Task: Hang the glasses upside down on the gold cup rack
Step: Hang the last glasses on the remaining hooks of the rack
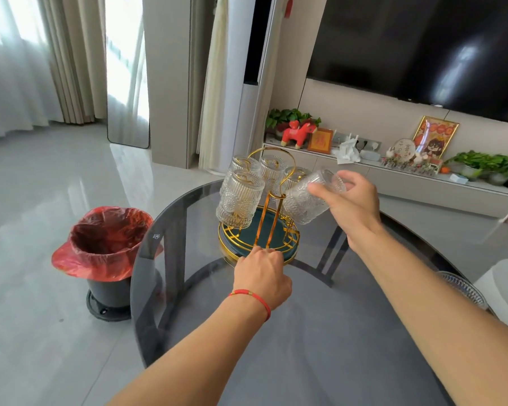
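Right hand clasped ribbed clear glass, tilted mouth-down toward gold wire cup rack; left hand pinched rack rim (steadying it, likely).

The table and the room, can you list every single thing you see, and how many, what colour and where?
glass table: one, smoky grey, round, in front
gold cup rack: one, gold with a dark green tray, on the table's far side
glasses on the rack: four visible, clear, ribbed, upside down
glass being hung: one, clear, tilted, at the rack's right side
bin: one, dark with a red bag, on the floor at left
television: one, black, on the wall
toy horse: one, red, on the low cabinet
plants: two, green, on the cabinet
bracelet: one, red, on the left wrist
left hand: at the rack's base
right hand: holding the tilted glass
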Demonstrator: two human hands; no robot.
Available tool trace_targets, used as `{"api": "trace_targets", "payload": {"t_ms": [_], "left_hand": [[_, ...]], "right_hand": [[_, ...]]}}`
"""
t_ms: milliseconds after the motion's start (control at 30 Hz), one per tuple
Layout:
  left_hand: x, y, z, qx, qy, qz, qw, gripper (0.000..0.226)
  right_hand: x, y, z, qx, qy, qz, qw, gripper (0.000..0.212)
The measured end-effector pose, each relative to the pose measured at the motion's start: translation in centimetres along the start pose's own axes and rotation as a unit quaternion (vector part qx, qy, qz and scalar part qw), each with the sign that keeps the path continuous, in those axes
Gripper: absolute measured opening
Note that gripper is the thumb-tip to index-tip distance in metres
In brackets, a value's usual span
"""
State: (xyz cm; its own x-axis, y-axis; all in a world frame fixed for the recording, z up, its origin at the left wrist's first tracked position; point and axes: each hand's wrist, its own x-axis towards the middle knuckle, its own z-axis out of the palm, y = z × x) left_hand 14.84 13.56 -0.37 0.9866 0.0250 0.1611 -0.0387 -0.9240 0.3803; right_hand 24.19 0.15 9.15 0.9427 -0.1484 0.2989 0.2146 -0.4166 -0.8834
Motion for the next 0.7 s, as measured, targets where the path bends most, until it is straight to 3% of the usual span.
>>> {"api": "trace_targets", "payload": {"t_ms": [333,700], "left_hand": [[0.0,-0.2,0.0,0.002,0.002,0.005,1.0,0.03],[0.5,0.0,0.3,0.012,0.008,0.003,1.0,0.029]], "right_hand": [[0.3,-0.2,2.5,-0.157,-0.064,-0.124,0.978,0.088],[0.2,2.5,2.3,-0.184,-0.087,-0.151,0.967,0.08]]}}
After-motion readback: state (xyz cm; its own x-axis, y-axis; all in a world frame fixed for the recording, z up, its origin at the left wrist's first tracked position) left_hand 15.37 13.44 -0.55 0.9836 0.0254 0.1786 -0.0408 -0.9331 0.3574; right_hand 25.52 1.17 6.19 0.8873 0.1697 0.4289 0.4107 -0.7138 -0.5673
